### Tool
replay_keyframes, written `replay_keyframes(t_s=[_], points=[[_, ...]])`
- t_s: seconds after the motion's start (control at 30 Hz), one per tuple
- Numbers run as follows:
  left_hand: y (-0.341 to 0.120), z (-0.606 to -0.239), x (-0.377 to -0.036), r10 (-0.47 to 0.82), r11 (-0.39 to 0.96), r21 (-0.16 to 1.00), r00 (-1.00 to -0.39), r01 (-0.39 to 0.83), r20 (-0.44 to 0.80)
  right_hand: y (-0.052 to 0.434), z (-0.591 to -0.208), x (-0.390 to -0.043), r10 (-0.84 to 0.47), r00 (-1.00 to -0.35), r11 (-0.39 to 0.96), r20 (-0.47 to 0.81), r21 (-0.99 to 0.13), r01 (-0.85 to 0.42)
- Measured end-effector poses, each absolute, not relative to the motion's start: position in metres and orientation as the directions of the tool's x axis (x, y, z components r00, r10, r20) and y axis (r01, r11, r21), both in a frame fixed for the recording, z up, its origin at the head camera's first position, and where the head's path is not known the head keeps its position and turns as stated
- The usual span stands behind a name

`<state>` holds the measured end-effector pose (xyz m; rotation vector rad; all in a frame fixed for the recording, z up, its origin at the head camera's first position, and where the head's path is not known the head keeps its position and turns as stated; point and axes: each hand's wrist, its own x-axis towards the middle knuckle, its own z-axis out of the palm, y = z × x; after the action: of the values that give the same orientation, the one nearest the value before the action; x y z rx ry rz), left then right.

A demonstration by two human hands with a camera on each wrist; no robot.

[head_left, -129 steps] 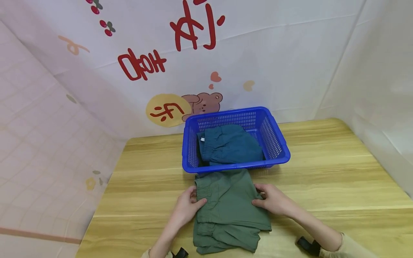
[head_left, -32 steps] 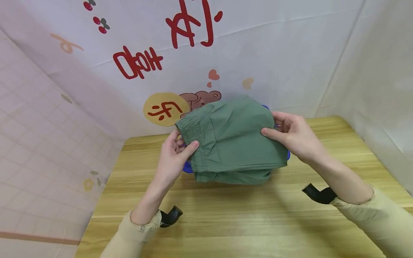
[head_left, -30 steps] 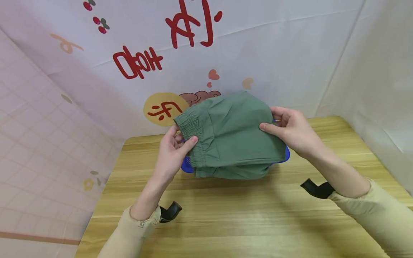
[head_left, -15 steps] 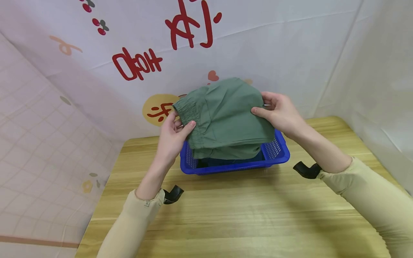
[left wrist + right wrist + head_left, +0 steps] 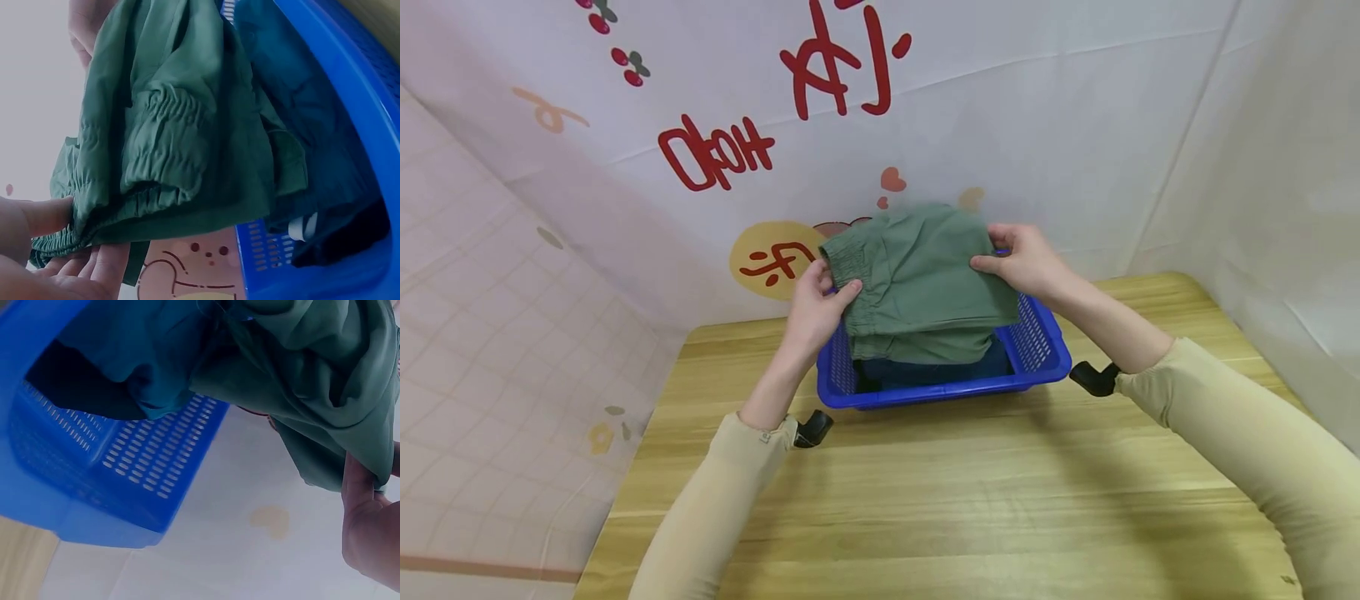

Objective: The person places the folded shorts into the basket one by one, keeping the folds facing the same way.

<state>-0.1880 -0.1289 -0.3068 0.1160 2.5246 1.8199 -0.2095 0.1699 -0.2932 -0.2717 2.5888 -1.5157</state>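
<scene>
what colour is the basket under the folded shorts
The basket is bright blue plastic with slotted walls; the head view shows it best.

You're at a staged recording booth: a wooden table hemmed in by printed cartoon backdrop sheets.

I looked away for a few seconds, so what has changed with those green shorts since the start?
The folded green shorts were lifted off the wooden table and carried away from the person, over the blue basket. The left hand and right hand still grip their sides. The teal garment stayed in the basket, which did not move.
</scene>
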Motion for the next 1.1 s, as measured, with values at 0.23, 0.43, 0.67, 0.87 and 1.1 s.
replay_keyframes(t_s=[0.23, 0.43, 0.67, 0.87, 1.1], points=[[-0.129, -0.315, -0.204, 0.084, 0.448, 0.892, -0.99, -0.06, -0.109, 0.171, -0.3, -0.223, -0.261, -0.959, 0.512, -0.112, -0.858, -0.039], [-0.127, -0.329, -0.213, 0.164, 0.52, 0.84, -0.948, -0.153, -0.274, 0.169, -0.319, -0.237, -0.328, -0.919, 0.645, -0.218, -0.762, -0.05], [-0.127, -0.344, -0.22, 0.145, 0.703, 0.685, -0.904, -0.191, -0.401, 0.162, -0.344, -0.239, -0.367, -0.906, 0.787, -0.211, -0.589, -0.182], [-0.124, -0.355, -0.223, 0.077, 0.833, 0.539, -0.939, -0.124, -0.335, 0.155, -0.354, -0.232, -0.402, -0.888, 0.871, -0.226, -0.393, -0.294], [-0.124, -0.36, -0.222, 0.155, 0.817, 0.576, -0.971, 0.021, -0.185, 0.154, -0.362, -0.225, -0.421, -0.872, 0.888, -0.251, -0.309, -0.34]])
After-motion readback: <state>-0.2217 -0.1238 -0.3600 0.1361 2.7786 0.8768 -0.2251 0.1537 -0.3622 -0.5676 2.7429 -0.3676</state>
